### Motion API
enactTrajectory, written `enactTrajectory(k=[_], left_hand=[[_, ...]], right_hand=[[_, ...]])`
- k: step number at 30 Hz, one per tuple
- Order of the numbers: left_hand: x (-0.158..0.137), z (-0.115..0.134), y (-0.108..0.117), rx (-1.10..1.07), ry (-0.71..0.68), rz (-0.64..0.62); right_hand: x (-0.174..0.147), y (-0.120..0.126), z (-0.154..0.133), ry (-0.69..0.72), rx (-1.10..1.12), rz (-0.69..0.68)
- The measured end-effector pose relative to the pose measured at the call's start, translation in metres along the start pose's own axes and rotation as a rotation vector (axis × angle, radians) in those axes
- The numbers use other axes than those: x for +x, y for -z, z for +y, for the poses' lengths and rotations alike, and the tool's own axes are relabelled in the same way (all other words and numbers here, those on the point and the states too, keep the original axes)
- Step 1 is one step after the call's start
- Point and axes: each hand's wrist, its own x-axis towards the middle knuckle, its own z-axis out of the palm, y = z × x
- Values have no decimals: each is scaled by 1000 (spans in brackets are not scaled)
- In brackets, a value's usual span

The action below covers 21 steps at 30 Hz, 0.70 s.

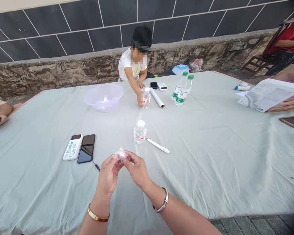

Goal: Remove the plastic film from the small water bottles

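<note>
Between the fingertips of my left hand (108, 174) and my right hand (137, 168) is a crumpled piece of clear plastic film (121, 154). Both hands are closed on it, above the near middle of the table. Whether anything is wrapped inside the film I cannot tell. Just beyond my hands stands a small clear bottle (140, 133) with a white cap, upright. Next to its base lies a white pen-like tool (158, 145). To the left of my hands a black phone (87, 148) and a white power bank (73, 148) lie side by side.
Across the cloth-covered table (210, 156), a person (134, 65) touches another small bottle (146, 99). Near it are a white paper roll (157, 98), two green-capped bottles (182, 93) and a translucent purple basin (104, 93) holding crumpled plastic. At right, a person's hands hold papers (267, 94).
</note>
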Motion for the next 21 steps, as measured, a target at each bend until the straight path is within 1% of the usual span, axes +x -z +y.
enactTrajectory(k=[2,3,4,5,7,8,10,12,13,14,15,16,18,19,20,21], left_hand=[[-1,-1,1,22,-78,130],[-1,-2,1,56,-117,193],[-2,-4,-1,99,-142,228],[-4,-6,-4,144,-146,227],[-5,-13,-11,197,-98,150],[-5,-16,-14,194,-66,114],[-2,-21,-15,152,0,90],[5,-22,-8,97,39,110],[8,-20,-2,74,53,123],[12,-18,6,57,65,138],[15,-16,14,45,72,159],[17,-14,21,36,75,186],[21,-12,33,25,86,239],[23,-13,35,20,92,255],[24,-14,36,16,101,255],[25,-15,36,15,111,245]], right_hand=[[7,2,4,-1,-19,103],[9,3,6,12,-59,140],[10,3,8,36,-122,159],[11,3,10,66,-200,158],[8,1,11,118,-333,120],[6,-1,11,139,-373,97],[1,-1,10,184,-408,22],[-1,7,10,252,-436,-69],[-1,15,10,279,-457,-94],[2,26,11,281,-479,-79],[7,39,14,255,-502,-16],[14,53,16,204,-528,78],[32,79,24,62,-594,269],[42,89,28,1,-635,312],[51,96,31,-43,-677,322],[60,99,35,-66,-714,303]])
